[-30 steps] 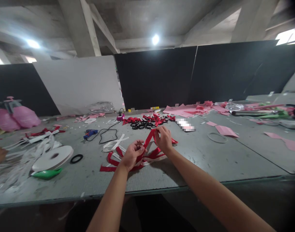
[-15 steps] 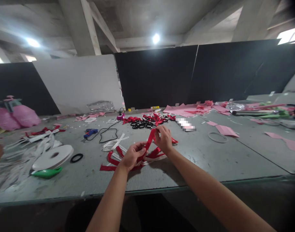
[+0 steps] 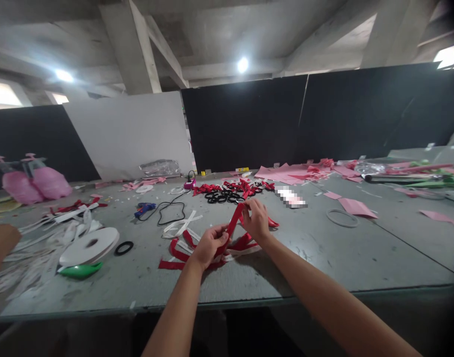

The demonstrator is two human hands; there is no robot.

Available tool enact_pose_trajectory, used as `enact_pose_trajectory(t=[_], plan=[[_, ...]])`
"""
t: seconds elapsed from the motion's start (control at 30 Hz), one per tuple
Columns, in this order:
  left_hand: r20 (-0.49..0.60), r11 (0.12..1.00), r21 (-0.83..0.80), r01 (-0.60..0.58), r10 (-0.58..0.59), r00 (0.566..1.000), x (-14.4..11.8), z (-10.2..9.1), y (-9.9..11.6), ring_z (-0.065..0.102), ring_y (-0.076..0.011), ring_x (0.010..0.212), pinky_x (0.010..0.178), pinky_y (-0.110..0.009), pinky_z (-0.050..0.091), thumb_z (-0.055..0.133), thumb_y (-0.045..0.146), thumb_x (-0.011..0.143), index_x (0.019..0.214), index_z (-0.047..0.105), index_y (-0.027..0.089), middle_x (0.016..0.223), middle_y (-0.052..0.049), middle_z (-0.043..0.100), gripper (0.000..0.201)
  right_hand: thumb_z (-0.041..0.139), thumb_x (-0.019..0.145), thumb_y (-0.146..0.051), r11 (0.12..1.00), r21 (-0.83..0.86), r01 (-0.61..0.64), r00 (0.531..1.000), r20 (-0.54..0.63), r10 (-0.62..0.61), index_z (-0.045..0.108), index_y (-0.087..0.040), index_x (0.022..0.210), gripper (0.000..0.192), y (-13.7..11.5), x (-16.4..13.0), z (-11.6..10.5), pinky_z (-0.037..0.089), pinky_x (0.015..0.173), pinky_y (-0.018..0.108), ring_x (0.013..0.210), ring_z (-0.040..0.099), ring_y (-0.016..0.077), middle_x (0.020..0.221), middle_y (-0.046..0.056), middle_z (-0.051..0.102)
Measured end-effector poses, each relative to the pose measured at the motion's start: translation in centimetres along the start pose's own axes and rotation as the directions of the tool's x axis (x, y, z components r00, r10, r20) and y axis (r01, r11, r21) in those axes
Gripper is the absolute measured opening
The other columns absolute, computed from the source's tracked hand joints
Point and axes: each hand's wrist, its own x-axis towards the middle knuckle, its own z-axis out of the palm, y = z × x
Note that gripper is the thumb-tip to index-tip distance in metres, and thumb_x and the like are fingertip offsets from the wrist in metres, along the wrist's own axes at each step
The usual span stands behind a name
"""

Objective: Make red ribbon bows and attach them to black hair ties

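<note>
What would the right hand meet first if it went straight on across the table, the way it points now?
Likely the pile of black rings and red bows just beyond the right hand, though depth is hard to judge; it grips a red ribbon strip.

- Red ribbon strip: satin, pulled taut and slanting between both hands' fingertips.
- Loose red ribbon pieces: flat, scattered just below the fingers.

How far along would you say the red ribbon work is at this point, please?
Done: a batch of red bows lies with black rings further back. In hand: the left hand and right hand pinch one red ribbon strip between them. Left: loose red strips on the table.
</note>
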Motion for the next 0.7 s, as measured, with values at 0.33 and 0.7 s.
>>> enact_pose_trajectory(t=[0.33,0.7], plan=[[0.010,0.995,0.040,-0.097,0.097,0.995,-0.1,0.0,-0.2,0.050,-0.0094,0.055,0.054,-0.021,0.041,0.076,0.034,0.070,0.093,0.073,0.012,0.070,-0.002,0.063,0.032,0.056,0.083,-0.022,0.990,0.055,0.131,0.969,0.206,-0.139,0.063,-0.022,0.103,0.021,-0.9,-0.6,0.0,0.035,0.085,0.039,0.098,0.054,0.0259,0.101,0.008,0.064],[-0.073,0.949,0.145,-0.281,0.294,0.953,0.4,-0.1,0.5,0.057,-0.0188,0.080,0.076,-0.028,0.043,0.073,0.034,0.069,0.092,0.073,0.012,0.082,-0.005,0.068,0.032,0.055,0.084,-0.023,0.939,0.280,0.200,0.916,0.286,-0.281,0.059,-0.020,0.100,0.017,-2.4,-1.5,0.0,0.044,0.078,0.035,0.080,0.060,0.0209,0.087,0.005,0.065]])
